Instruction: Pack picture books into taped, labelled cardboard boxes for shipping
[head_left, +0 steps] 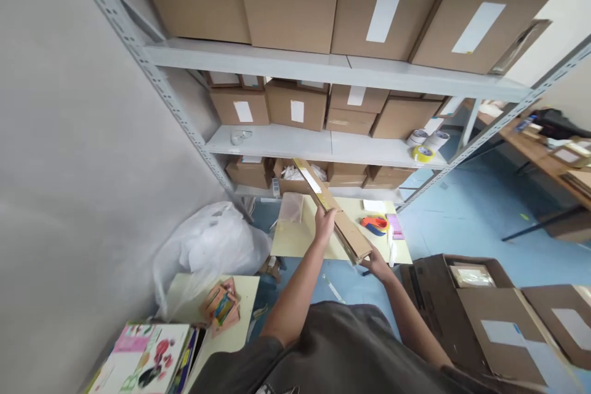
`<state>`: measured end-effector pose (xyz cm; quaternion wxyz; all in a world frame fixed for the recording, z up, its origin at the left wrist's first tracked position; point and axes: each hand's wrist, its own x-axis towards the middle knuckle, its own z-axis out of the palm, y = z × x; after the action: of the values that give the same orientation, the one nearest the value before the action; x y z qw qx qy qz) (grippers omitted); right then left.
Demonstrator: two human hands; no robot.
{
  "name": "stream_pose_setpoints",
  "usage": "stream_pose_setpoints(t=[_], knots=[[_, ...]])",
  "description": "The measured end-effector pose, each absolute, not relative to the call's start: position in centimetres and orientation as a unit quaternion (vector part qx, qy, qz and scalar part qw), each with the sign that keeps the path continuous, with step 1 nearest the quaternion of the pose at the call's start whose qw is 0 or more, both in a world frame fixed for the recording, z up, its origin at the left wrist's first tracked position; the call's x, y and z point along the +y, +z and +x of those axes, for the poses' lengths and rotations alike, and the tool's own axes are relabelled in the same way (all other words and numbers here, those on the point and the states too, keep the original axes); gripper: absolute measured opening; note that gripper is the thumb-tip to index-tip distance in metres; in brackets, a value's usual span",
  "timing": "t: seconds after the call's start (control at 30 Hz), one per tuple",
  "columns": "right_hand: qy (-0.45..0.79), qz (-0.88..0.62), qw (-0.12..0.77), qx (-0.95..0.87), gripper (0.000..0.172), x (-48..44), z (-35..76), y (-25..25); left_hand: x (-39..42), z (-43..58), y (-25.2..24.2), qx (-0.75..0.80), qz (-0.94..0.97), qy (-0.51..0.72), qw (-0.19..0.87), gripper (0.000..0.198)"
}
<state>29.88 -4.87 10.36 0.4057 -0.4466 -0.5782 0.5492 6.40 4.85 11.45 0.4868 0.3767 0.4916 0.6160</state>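
Note:
A long, narrow flat cardboard box (348, 231) with a white label and yellowish tape is held at a slant above a pale yellow table (289, 240). My left hand (325, 225) grips its left side near the middle. At its near right end, my right hand (376, 263) holds the corner, with some fingers hidden beneath. On the table are an orange and blue tape dispenser (375, 225), a pink packet (395, 226) and a white sheet (373, 205).
Metal shelving (295, 141) with boxes stands ahead, tape rolls (423, 153) at its right. A white plastic bag (221, 240) and stacked books (143, 357) lie left. Large cartons (498, 326) stand right, near a wooden desk (540, 154).

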Motion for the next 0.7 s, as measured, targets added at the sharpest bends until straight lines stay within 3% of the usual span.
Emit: stream_pose_setpoints(t=[0.13,0.27,0.4,0.5,0.7], knots=[[0.48,-0.544,0.51,-0.463,0.05,-5.2,27.6,10.0,6.6,6.9,9.6,0.475,0.391,0.569,0.546,0.052],[0.458,-0.596,0.552,-0.361,0.036,-3.9,29.3,9.8,10.0,3.6,9.6,0.471,0.368,0.526,0.605,0.065],[0.456,-0.584,0.599,-0.303,0.031,-3.3,33.1,9.9,15.6,-2.2,10.6,0.601,0.358,0.544,0.463,0.076],[0.447,-0.568,0.616,-0.314,0.025,-3.2,35.7,10.0,19.6,-5.1,11.4,0.591,0.38,0.573,0.422,0.09],[0.443,-0.568,0.608,-0.335,0.019,-1.8,37.7,8.7,21.4,-5.4,11.3,0.485,0.4,0.57,0.529,0.07]])
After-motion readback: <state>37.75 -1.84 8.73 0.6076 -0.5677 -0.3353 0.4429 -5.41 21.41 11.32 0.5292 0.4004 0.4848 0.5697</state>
